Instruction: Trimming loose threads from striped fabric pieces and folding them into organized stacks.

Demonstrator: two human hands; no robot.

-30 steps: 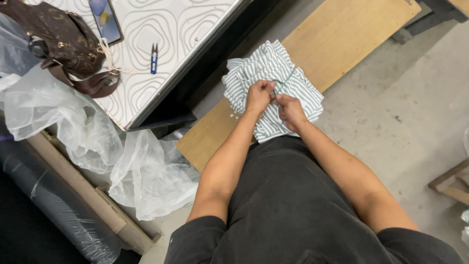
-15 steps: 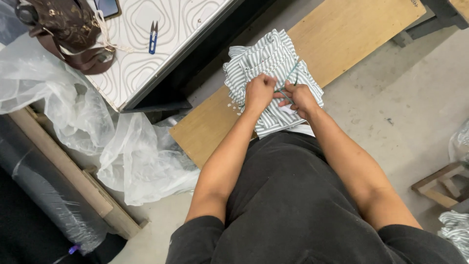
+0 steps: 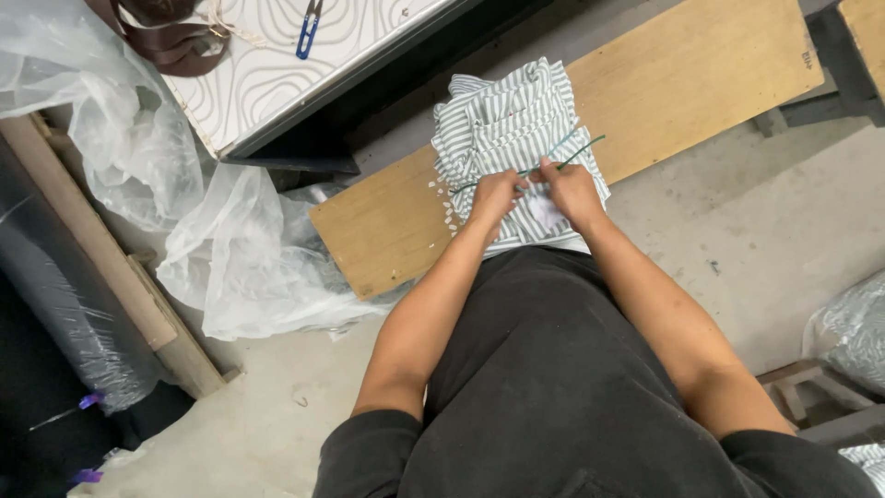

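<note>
A folded stack of green-and-white striped cloth (image 3: 507,124) lies on a long wooden bench (image 3: 682,83) in front of me. A thin green string (image 3: 573,149) runs across the stack. My left hand (image 3: 496,195) and my right hand (image 3: 570,189) rest close together on the near part of the stack, both pinching the string. One end of the string sticks out to the upper right, the other runs left across the cloth. I wear a black shirt that fills the lower view.
A patterned white table (image 3: 304,69) stands at the upper left with blue thread snips (image 3: 308,29) and a brown bag (image 3: 171,32). Clear plastic sheeting (image 3: 221,249) lies on the concrete floor at left beside a wooden beam (image 3: 111,267). Small white scraps dot the bench.
The view has shifted so the bench and cloth sit higher right. My hands have stayed on the stack, and the string ends now stick out further to the sides.
</note>
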